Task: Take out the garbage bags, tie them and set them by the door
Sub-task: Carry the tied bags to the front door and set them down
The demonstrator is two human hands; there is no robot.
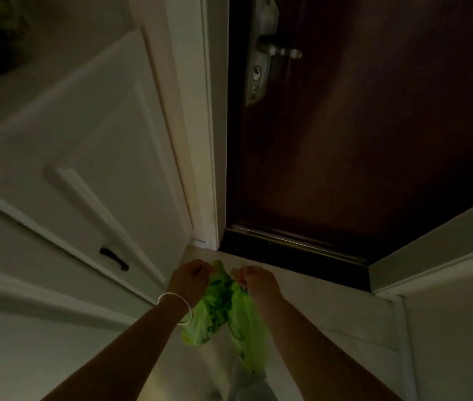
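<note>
Two hands, left hand [189, 277] and right hand [258, 280], pinch the green garbage bag [223, 311] top.

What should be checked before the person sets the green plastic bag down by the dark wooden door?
1. Left hand gripping the thin green plastic bag: ok.
2. Right hand gripping the bag top: ok.
3. Knot finished: cannot tell, the hands cover the top.
4. Pale floor before the dark wooden door free for the bag: ok.
5. Bag off the floor: ok, it hangs from both hands.
6. Door closed: ok.
</note>
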